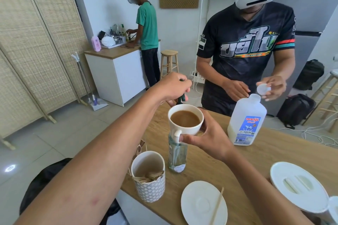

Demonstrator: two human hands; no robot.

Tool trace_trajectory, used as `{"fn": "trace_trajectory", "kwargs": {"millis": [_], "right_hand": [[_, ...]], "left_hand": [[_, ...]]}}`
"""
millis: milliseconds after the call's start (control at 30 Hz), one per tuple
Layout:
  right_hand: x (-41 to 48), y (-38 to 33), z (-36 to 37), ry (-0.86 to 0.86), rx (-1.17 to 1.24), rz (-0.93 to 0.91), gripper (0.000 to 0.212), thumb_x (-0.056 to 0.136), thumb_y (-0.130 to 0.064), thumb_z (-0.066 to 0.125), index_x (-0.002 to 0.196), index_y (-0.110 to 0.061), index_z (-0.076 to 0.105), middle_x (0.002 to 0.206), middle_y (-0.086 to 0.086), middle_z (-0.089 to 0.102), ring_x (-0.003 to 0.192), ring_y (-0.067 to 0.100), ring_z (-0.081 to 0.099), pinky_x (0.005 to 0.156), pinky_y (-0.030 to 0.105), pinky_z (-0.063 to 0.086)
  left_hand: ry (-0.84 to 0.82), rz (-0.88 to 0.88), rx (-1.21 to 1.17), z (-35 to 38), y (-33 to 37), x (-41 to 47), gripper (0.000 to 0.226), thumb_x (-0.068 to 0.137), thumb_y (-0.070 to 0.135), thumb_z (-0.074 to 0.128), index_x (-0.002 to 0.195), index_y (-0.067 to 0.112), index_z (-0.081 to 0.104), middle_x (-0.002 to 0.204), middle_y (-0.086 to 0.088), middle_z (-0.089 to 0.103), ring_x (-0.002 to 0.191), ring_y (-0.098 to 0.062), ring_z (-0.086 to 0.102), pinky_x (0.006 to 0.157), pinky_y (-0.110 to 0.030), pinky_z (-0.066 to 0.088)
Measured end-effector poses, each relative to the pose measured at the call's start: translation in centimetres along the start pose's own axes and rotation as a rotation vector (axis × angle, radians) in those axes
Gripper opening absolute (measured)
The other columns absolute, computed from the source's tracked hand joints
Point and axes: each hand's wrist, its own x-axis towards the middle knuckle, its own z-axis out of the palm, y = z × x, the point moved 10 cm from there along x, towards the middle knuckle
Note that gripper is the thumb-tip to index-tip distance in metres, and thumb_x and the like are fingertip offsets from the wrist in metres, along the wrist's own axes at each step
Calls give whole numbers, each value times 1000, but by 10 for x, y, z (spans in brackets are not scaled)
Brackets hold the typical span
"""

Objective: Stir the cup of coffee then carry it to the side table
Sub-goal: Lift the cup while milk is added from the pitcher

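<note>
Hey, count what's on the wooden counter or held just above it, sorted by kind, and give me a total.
Cups of coffee: 1, held in the right hand
Saucers: 1
Stir sticks on the saucer: 1
Milk jugs: 1
Patterned holders: 1
Clear bottles: 1
White lids: 1
Total: 7

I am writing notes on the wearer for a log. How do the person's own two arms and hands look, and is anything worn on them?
Both arms are bare from the frame's bottom edge to the fingers: no sleeves, gloves, watch or rings in view. The left hand ends a long forearm with a few small reddish marks near the elbow. The right hand has short, plain fingernails.
</note>
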Motion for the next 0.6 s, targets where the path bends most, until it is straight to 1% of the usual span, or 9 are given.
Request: {"fn": "trace_trajectory", "kwargs": {"millis": [100, 133, 200, 267, 367, 433, 600], "right_hand": [[-1, 0, 0, 7, 8, 2, 82, 62, -46, 87, 131, -28, 48, 114, -22, 63, 110, -2, 59, 90, 19, 50], [-1, 0, 0, 7, 9, 2, 82, 62, -46, 86, 131, -28, 48, 115, -22, 63, 110, -2, 59, 90, 19, 50], [0, 0, 0, 3, 8, 1, 81, 62, -45, 86, 131, -28, 47, 115, -23, 62, 110, -3, 59, 88, 16, 50], [0, -1, 1, 1, 11, 3, 81, 63, -43, 87, 131, -28, 47, 115, -23, 63, 110, -3, 59, 88, 14, 49], [0, -2, 2, -3, 3, 2, 81, 63, -44, 87, 132, -28, 47, 116, -21, 63, 111, -1, 59, 89, 17, 50], [0, -1, 2, -5, -5, 5, 81, 63, -44, 87, 132, -28, 47, 116, -21, 63, 111, -1, 59, 89, 17, 50], [0, -1, 1, 0, -6, 11, 81, 63, -44, 87, 132, -28, 47, 115, -23, 63, 110, -3, 59, 87, 12, 49]], "left_hand": [[-2, 17, 9, 0, -1, -1, 23, 93, 23, 44, 84, 13, 63, 79, -7, 75, 73, -19, 65, 68, -38, 60], [0, 23, 9, 0, 0, -1, 23, 94, 23, 45, 84, 13, 63, 78, -6, 75, 73, -19, 64, 68, -38, 59], [1, 26, 9, 0, 0, -2, 23, 94, 22, 45, 82, 13, 62, 78, -6, 75, 73, -19, 63, 64, -34, 57], [-4, 22, 13, 0, 0, -2, 23, 94, 22, 45, 82, 13, 62, 78, -5, 75, 76, -20, 65, 62, -32, 56], [-7, 27, 17, 0, 1, -2, 23, 94, 22, 45, 83, 12, 62, 79, -5, 75, 85, -26, 70, 70, -40, 60], [0, 29, 16, 0, 1, -2, 22, 94, 21, 45, 83, 12, 62, 79, -5, 75, 90, -28, 72, 70, -40, 61], [5, 27, 27, 1, 2, -2, 22, 95, 20, 46, 85, 11, 63, 81, -6, 75, 78, -20, 66, 64, -32, 56]]}}
